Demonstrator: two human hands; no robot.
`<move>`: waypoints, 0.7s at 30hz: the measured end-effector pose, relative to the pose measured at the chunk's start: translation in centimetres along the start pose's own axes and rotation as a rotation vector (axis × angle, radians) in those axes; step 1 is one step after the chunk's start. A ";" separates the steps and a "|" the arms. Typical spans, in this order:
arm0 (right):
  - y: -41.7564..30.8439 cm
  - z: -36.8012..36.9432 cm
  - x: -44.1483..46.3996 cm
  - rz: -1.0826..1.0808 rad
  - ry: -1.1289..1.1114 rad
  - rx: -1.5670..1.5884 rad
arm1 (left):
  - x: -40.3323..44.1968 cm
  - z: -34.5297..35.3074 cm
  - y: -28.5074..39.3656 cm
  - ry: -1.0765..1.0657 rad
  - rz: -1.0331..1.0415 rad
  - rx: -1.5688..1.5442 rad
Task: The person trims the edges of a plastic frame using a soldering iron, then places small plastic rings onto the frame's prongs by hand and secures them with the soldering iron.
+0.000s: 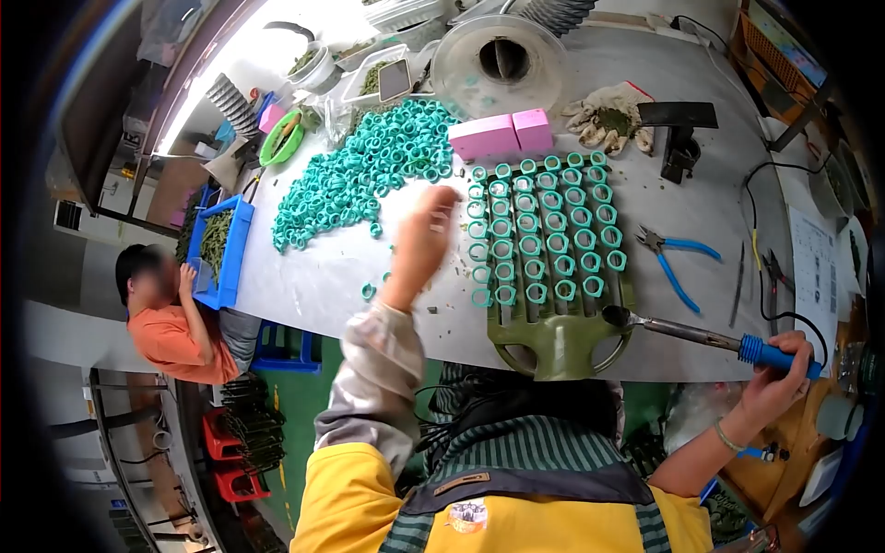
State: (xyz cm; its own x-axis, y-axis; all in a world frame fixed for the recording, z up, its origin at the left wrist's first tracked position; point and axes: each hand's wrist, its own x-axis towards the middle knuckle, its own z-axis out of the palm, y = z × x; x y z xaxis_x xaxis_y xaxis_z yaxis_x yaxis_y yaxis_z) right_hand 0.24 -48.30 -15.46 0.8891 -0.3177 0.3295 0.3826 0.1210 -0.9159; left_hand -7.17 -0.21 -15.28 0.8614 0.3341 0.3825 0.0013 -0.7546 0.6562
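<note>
My right hand grips the blue handle of a soldering iron, whose broad dark tip reaches the lower right edge of an olive-green comb-shaped rack. Teal rings stand in several columns along the rack's bars. Left of the rack, my left hand is raised over the table with its fingers curled together. Whatever is between those fingers, if anything, is hidden. A large heap of loose teal rings lies beyond that hand, and a few stray ones lie nearer the table edge.
Pink blocks and a stained glove lie behind the rack. Blue-handled cutters and a black stand are to its right. The iron's cord runs along the right side. A person in orange sits by a blue bin.
</note>
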 end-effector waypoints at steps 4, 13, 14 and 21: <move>0.0 -0.1 0.0 -0.008 -0.015 -0.007 | -1.3 -6.4 -12.9 0.114 -0.222 0.682; -0.9 0.4 -0.4 -0.016 -0.010 -0.019 | -3.4 -8.3 -16.1 -0.032 -0.473 0.269; -0.9 0.4 -0.4 -0.015 -0.007 -0.016 | -3.8 -8.5 -15.8 -0.026 -0.496 0.211; -1.9 0.4 -0.5 -0.069 0.032 -0.028 | -3.2 -7.2 -8.0 0.031 -0.369 0.025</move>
State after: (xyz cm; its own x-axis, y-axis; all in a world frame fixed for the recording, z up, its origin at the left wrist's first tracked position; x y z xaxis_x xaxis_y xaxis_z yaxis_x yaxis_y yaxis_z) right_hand -0.82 -48.04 -13.78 0.8522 -0.3542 0.3850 0.4353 0.0719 -0.8974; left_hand -13.61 8.79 -17.07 0.7851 0.6027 0.1429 0.3214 -0.5937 0.7377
